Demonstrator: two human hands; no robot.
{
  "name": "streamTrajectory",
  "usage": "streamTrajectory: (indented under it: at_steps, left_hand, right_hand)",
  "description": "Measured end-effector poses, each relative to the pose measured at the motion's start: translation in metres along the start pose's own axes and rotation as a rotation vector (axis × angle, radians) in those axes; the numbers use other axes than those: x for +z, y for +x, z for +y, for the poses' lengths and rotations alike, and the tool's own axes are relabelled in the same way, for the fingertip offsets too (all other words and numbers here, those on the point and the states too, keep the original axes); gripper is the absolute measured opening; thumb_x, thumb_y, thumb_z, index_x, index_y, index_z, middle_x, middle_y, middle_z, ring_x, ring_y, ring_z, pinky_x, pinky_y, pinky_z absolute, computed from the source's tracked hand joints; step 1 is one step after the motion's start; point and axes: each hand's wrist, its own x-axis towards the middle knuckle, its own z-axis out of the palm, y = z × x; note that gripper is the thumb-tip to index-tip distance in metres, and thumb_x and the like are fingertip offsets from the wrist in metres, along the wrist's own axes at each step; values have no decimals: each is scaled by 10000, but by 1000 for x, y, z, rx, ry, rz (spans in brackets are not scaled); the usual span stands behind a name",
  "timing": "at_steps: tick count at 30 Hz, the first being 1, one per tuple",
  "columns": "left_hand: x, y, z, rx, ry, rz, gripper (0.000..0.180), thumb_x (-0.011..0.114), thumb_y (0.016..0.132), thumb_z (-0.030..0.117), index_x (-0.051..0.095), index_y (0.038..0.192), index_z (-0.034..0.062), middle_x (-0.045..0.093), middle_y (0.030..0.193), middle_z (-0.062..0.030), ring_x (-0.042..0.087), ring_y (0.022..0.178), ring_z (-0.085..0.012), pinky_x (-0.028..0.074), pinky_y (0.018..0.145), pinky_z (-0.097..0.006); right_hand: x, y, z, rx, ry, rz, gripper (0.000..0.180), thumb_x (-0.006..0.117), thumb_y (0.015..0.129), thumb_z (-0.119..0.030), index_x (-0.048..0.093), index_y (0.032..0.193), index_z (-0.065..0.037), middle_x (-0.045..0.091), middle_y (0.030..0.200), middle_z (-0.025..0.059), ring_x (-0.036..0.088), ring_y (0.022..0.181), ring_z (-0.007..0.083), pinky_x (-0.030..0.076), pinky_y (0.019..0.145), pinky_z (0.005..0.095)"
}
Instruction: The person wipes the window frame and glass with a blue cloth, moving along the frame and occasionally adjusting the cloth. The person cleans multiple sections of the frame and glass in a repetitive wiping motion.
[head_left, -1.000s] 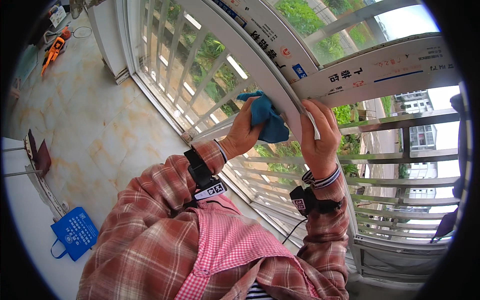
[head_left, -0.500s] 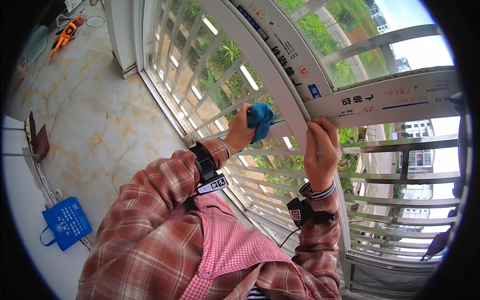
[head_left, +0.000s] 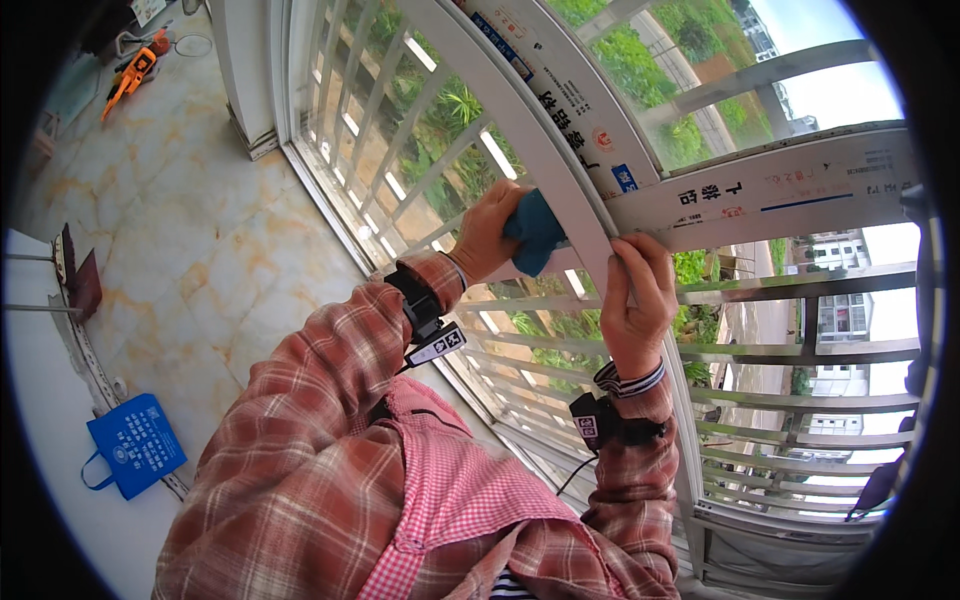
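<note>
My left hand is closed around a bunched blue-green cloth. The cloth sits by the white upright window frame, close to its left edge; whether it touches the frame or the glass, I cannot tell. On the other edge of that same frame my right hand is closed, thumb and fingertips pinching the rim. Printed protective film covers the frame part just beyond, and a film-covered crossbar runs off to the right from there.
Metal bars and greenery show through the windows. On the left, a marbled tile floor bears an orange tool at the far end. A blue bag lies by a white surface, and a dark red dustpan-like piece is farther up.
My left hand and the cloth have shifted slightly right and up, nearer the frame. My right hand keeps its pinch on the rim and has barely moved.
</note>
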Motion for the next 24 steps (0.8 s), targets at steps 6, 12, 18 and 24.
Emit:
streamTrajectory:
  at_steps: [6,12,18,24]
  left_hand:
    - [-35,19,-37,-150,382,82,396,735,739,144,584,1099,74,630,952,-122,625,889,-367,510,755,-425]
    - [-33,22,-37,-301,-65,324,512,674,818,58,497,1296,22,647,1041,-179,644,988,-303,492,880,-375]
    - [-13,10,-5,-104,-180,278,491,678,802,25,514,1265,49,441,1308,-210,481,1203,-384,407,1001,-425]
    - [-13,12,27,286,-66,-110,362,684,678,-15,643,1027,73,472,1258,-186,447,1203,-421,428,985,-478]
  right_hand:
    - [-2,-15,-9,-178,-53,183,313,607,759,129,658,1026,-26,631,1055,143,609,928,331,507,768,386]
    - [44,-73,-33,303,391,-89,300,598,840,102,627,1121,1,659,953,152,644,826,204,509,726,286]
    - [75,-84,-6,796,421,-58,319,692,857,-79,574,1144,-10,654,1009,94,637,839,145,514,668,282]
    - [87,-65,10,765,385,-42,346,711,851,-98,570,1132,46,656,991,121,651,842,168,538,703,296]
